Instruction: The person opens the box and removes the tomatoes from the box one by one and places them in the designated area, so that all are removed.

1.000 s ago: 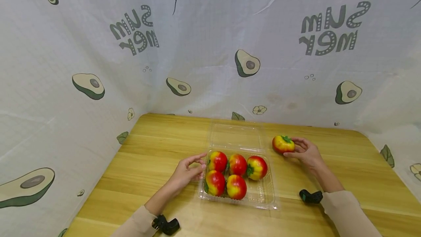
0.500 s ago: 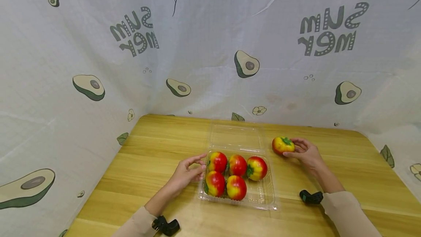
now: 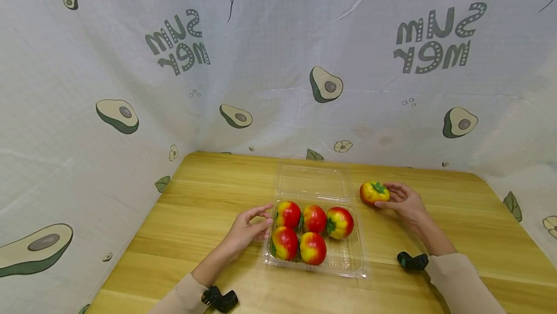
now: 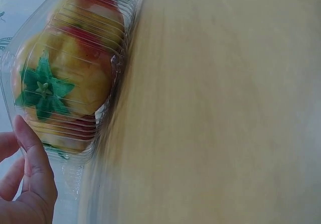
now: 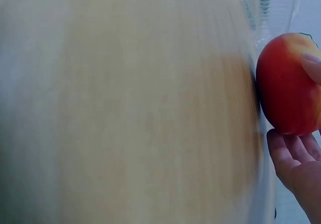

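Note:
A clear plastic clamshell container [image 3: 348,256] lies with its lid [image 3: 311,181] folded back on the table. Several red-and-yellow persimmons with green leafy tops, one of them a front persimmon [image 3: 313,248], fill its left and back parts. My left hand [image 3: 249,229] holds the container's left rim by thumb and fingers; in the left wrist view the fingertips meet the clear edge beside a persimmon [image 4: 80,73]. Right of the lid, my right hand [image 3: 404,203] grips another persimmon [image 3: 374,193] from its right side. The right wrist view shows that persimmon [image 5: 288,88] low at the tabletop, partly hidden by the thumb.
The wooden table [image 3: 209,178] runs back to a pale curtain [image 3: 278,62] printed with avocados and lettering. A black wrist device [image 3: 221,299] sits by the left sleeve, and a second black device [image 3: 412,261] by the right sleeve.
The persimmon in the right hand has tipped slightly, its green top turning more toward the head camera. Both hands and the container stay in place.

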Tool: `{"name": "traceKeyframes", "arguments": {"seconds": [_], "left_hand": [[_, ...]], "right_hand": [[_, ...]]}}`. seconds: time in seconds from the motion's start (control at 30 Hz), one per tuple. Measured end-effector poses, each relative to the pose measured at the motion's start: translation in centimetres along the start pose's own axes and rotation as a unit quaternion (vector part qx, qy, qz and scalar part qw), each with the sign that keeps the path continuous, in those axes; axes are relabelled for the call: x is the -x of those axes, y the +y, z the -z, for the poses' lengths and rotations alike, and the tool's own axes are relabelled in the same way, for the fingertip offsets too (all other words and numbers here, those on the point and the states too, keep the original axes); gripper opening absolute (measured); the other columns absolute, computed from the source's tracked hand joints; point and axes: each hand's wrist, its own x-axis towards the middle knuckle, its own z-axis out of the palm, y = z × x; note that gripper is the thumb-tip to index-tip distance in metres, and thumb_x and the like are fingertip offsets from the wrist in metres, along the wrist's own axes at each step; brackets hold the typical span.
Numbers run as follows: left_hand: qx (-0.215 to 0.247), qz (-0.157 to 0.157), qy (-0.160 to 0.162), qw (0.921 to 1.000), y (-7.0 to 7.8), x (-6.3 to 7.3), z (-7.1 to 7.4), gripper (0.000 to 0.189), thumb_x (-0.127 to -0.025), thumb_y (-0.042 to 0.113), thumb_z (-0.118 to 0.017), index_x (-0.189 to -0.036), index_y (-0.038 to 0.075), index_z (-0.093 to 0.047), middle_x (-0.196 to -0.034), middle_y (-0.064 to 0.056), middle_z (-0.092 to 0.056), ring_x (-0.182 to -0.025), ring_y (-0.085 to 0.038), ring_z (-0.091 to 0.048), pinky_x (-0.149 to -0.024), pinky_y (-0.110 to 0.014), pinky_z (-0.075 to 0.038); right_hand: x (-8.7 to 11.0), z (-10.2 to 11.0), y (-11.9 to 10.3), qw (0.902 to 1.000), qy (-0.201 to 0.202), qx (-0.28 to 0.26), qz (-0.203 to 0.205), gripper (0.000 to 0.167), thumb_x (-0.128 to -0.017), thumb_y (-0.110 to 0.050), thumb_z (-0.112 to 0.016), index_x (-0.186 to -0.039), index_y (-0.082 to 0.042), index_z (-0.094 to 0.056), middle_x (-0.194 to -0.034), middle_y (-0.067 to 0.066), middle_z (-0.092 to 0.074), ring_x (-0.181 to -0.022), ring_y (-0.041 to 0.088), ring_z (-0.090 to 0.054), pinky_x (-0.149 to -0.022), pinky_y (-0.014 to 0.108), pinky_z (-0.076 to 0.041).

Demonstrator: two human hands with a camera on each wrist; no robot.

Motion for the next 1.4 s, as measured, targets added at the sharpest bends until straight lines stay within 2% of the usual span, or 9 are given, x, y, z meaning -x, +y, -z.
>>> {"name": "traceKeyframes", "arguments": {"seconds": [0.2,0.53,0.87,1.23,1.4], "left_hand": [[0.001,0.002,0.001,1.0,0.0,0.0,0.0,0.047,-0.096,0.008,-0.067,-0.141,0.001,-0.054,-0.108,-0.009,-0.054,-0.068,-0.011,-0.062,-0.068,-0.024,-0.059],[0.002,0.005,0.004,1.0,0.2,0.0,0.0,0.047,-0.096,0.006,-0.067,-0.141,0.003,-0.055,-0.109,-0.009,-0.055,-0.068,-0.011,-0.062,-0.068,-0.024,-0.059],[0.003,0.006,0.005,1.0,0.3,0.0,-0.1,0.047,-0.096,0.006,-0.067,-0.141,0.003,-0.055,-0.108,-0.009,-0.055,-0.067,-0.011,-0.062,-0.068,-0.025,-0.059],[0.001,0.006,0.006,1.0,0.2,-0.1,0.0,0.047,-0.096,0.006,-0.067,-0.141,0.003,-0.055,-0.108,-0.007,-0.055,-0.067,-0.011,-0.062,-0.068,-0.025,-0.059],[-0.001,0.004,0.004,1.0,0.3,0.0,0.0,0.047,-0.096,0.007,-0.067,-0.142,0.002,-0.055,-0.107,-0.006,-0.055,-0.067,-0.011,-0.062,-0.067,-0.024,-0.059]], "right_hand": [[0.1,-0.1,-0.1,0.9997,-0.005,0.022,0.003,0.057,-0.084,0.002,-0.078,-0.133,0.002,-0.048,-0.112,-0.018,-0.053,-0.101,-0.012,-0.055,-0.085,0.009,-0.048],[-0.2,0.0,0.2,0.9985,-0.011,0.054,0.007,0.07,-0.086,0.002,-0.076,-0.142,0.012,-0.034,-0.115,-0.019,-0.051,-0.102,-0.014,-0.052,-0.086,0.008,-0.047],[-0.3,0.4,0.3,0.9985,-0.016,0.047,0.024,0.068,-0.085,0.005,-0.076,-0.14,0.012,-0.037,-0.116,-0.018,-0.052,-0.102,-0.013,-0.054,-0.086,0.009,-0.048],[0.6,0.7,-0.5,0.9992,-0.016,-0.028,0.025,0.066,-0.081,0.012,-0.076,-0.136,0.011,-0.04,-0.113,-0.015,-0.06,-0.102,-0.007,-0.061,-0.083,0.015,-0.053],[1.1,1.1,-0.6,0.9991,-0.017,-0.028,0.028,0.064,-0.082,0.009,-0.077,-0.135,0.007,-0.042,-0.115,-0.015,-0.06,-0.104,-0.005,-0.061,-0.083,0.016,-0.053]]}}
